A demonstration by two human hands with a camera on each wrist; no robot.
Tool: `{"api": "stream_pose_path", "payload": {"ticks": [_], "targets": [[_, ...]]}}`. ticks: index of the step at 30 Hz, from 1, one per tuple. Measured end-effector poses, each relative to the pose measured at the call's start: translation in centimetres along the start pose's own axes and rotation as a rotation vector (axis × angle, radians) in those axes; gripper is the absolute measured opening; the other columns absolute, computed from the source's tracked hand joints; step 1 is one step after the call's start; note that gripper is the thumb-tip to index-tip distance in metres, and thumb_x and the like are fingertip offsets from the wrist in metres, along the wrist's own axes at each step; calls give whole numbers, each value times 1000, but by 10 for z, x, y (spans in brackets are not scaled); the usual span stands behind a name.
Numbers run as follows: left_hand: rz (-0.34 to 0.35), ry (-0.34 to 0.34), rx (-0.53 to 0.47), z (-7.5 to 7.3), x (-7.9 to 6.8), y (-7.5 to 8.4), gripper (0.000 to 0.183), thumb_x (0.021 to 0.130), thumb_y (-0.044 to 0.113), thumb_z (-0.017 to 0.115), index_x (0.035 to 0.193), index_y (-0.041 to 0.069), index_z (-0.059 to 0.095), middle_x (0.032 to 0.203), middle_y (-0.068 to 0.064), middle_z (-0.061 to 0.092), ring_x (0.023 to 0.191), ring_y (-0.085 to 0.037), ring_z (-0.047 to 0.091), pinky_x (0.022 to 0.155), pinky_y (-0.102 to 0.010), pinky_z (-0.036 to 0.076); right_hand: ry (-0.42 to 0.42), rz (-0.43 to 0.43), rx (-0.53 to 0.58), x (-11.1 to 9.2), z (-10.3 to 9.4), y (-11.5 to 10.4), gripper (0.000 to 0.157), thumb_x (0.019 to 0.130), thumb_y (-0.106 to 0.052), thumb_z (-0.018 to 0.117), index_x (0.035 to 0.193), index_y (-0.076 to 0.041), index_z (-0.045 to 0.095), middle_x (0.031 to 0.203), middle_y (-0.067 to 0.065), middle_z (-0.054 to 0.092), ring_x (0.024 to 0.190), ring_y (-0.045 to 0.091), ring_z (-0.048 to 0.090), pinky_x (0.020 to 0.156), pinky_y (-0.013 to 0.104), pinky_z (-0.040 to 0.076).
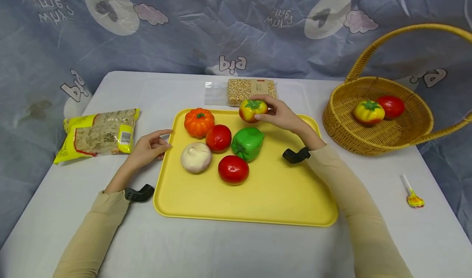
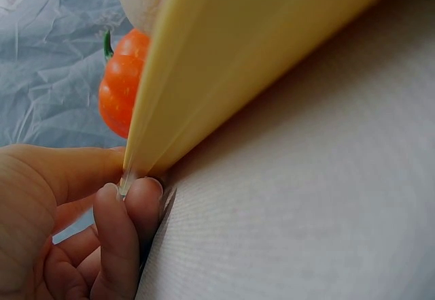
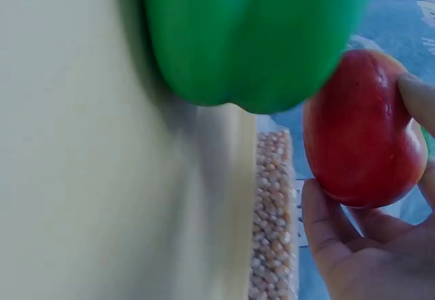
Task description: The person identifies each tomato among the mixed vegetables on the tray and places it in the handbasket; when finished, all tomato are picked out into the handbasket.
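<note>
And the right hand (image 1: 278, 114) has the prize, a yellow-and-red fruit (image 1: 253, 110) with a green leafy top, pinched between thumb and fingertips! The grip spreads only as wide as the fruit, which is up off the tray surface by the far rim. Over to the left hand (image 1: 149, 147), and its thumb and bent fingers nip the near-side edge of the yellow tray (image 1: 280, 196), with barely a gap beyond the rim's thickness.

What a line-up between the two hands! Just right of the left hand's fingertips sits the orange pumpkin (image 1: 199, 122), with the white bulb (image 1: 196, 157) closer to the wearer. A round red fruit (image 1: 218, 138) rests beside both. Just below the right hand's catch, on the wearer's side, comes the green pepper (image 1: 248, 143), and nearer the wearer still, the oval red fruit (image 1: 233, 169).

Right behind the right hand's fingers lies the bag of corn kernels (image 1: 241, 91). Well out to that hand's right stands the wicker basket (image 1: 348, 136), holding another yellow-and-red fruit (image 1: 368, 112) against a red one (image 1: 391, 107); the lollipop (image 1: 415, 199) lies nearer the wearer. Left of the left hand, a yellow packet (image 1: 103, 134) rests on the white cloth (image 1: 177, 249).
</note>
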State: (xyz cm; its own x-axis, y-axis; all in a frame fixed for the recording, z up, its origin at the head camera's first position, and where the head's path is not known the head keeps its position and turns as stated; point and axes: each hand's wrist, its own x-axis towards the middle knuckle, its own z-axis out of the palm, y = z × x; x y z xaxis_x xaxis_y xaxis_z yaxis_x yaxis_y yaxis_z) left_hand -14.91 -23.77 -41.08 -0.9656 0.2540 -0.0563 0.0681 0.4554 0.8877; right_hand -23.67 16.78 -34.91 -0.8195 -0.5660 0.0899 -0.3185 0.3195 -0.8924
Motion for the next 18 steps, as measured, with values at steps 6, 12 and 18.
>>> {"api": "stream_pose_path", "payload": {"ticks": [6, 12, 18], "targets": [[-3, 2, -3, 1, 1, 1, 47, 91, 11, 60, 136, 5, 48, 81, -5, 63, 53, -3, 54, 48, -23, 49, 82, -11, 8, -19, -15, -8, 50, 88, -10, 63, 135, -6, 46, 139, 14, 44, 108, 4, 53, 87, 11, 47], [-19, -1, -8, 1, -3, 11, 46, 90, 6, 59, 135, 2, 47, 82, -8, 63, 52, -4, 53, 48, -23, 48, 151, -10, -21, -42, -33, -17, 50, 89, -9, 62, 136, -7, 46, 134, 8, 47, 106, 2, 53, 86, 10, 46], [-17, -4, 7, 1, -9, 31, 45, 90, 3, 58, 133, -3, 47, 81, -12, 62, 52, -5, 53, 48, -23, 49, 192, -4, 2, -68, -52, -24, 50, 90, -7, 60, 137, -11, 45, 129, -4, 48, 107, 6, 53, 87, 10, 46]]}}
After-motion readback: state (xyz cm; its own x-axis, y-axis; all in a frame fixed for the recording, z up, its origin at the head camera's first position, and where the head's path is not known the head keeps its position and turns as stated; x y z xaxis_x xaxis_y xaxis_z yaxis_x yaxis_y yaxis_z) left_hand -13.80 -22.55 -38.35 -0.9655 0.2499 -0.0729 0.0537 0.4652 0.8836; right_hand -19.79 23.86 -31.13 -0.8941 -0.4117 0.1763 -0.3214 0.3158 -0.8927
